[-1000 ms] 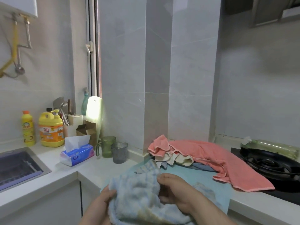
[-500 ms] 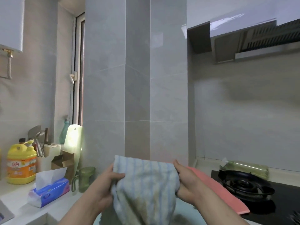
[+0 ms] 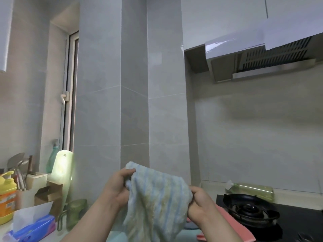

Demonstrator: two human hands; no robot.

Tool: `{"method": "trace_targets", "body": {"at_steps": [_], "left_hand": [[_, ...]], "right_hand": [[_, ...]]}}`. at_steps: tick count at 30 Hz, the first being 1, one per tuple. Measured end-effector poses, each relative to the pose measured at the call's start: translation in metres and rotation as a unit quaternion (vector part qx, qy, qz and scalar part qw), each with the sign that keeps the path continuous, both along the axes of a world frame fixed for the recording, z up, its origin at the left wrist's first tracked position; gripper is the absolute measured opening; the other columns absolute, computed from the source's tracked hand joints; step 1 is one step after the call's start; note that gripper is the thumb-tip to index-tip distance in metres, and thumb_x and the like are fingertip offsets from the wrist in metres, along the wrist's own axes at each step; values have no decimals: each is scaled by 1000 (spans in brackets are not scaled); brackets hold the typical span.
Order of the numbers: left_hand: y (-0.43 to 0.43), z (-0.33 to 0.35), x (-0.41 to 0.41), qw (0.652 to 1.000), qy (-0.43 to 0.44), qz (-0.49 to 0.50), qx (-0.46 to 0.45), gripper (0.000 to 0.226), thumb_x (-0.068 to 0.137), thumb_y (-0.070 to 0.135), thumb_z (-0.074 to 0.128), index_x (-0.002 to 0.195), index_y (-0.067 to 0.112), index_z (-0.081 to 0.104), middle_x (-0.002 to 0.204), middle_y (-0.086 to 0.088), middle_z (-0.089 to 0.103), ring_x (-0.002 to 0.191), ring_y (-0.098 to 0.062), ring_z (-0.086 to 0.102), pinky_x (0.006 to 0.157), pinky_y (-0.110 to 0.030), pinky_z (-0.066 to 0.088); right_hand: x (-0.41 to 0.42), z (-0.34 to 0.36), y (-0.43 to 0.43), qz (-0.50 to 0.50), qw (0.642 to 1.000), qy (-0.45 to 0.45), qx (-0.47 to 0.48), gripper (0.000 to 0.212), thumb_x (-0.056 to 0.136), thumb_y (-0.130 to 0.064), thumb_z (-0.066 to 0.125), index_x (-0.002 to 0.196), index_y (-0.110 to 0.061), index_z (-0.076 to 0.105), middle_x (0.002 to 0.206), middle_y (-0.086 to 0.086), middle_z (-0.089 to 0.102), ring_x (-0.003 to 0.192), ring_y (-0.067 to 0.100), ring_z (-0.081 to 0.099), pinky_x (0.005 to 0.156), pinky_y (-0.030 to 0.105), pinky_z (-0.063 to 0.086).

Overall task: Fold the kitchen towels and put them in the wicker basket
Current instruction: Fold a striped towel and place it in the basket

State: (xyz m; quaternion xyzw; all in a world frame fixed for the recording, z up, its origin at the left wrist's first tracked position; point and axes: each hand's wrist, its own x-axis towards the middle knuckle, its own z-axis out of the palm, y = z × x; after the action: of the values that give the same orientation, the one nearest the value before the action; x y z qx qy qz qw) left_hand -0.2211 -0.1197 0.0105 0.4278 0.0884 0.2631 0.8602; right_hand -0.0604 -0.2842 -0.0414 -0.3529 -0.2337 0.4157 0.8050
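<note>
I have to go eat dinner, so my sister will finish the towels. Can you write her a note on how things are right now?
Left hand: its fingers pinch the top left corner of the blue striped towel.
Right hand: grips the towel's top right edge.
The striped towel hangs between both hands, not folded yet.
A pink towel lies beside the stove, only partly in view.
The wicker basket is not in view.
Done: nothing shows as folded.
Left: fold the striped towel, then the pink one, find the basket and put them in.
</note>
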Motion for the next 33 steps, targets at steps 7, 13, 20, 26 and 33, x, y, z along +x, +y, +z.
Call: {"method": "trace_targets", "body": {"at_steps": [7, 13, 20, 26, 33], "left_hand": [[15, 17, -2, 979, 82, 145, 119, 17, 92, -8, 52, 105, 2, 56, 93, -21, 65, 72, -31, 66, 51, -34, 58], [22, 33, -8, 974, 51, 157, 153, 35, 94, -11, 46, 120, 10, 59, 98, -23, 64, 74, -33, 62, 48, -35, 59], [26, 46, -14, 979, 11, 142, 144, 42, 95, -7, 45, 132, 12, 55, 101, -16, 65, 82, -30, 62, 59, -35, 59], [26, 46, -31, 976, 2, 96, 194, 43, 92, -8, 47, 122, 18, 62, 107, -10, 66, 94, -28, 63, 80, -43, 52], [43, 37, -41, 948, 8, 120, 294, 53, 87, -18, 49, 120, 22, 63, 109, -7, 74, 87, -21, 73, 64, -28, 60]], "right_hand": [[24, 14, -23, -50, 965, -200, -163, 21, 93, 6, 50, 111, 8, 60, 100, 25, 68, 83, 30, 67, 66, 34, 55], [34, 54, -50, -73, 938, -295, -168, 35, 97, 2, 48, 126, -17, 48, 116, 20, 59, 77, 28, 64, 62, 38, 57], [35, 72, -62, -91, 964, -239, -71, 47, 88, 11, 59, 124, -19, 55, 119, 23, 63, 84, 30, 66, 69, 35, 57], [31, 76, -61, -110, 967, -222, -50, 37, 89, 9, 57, 124, -1, 54, 107, 18, 65, 84, 28, 66, 69, 36, 58], [28, 68, -63, -78, 973, -214, -36, 40, 94, 11, 47, 123, -16, 50, 108, 28, 67, 82, 36, 66, 71, 45, 57]]}}
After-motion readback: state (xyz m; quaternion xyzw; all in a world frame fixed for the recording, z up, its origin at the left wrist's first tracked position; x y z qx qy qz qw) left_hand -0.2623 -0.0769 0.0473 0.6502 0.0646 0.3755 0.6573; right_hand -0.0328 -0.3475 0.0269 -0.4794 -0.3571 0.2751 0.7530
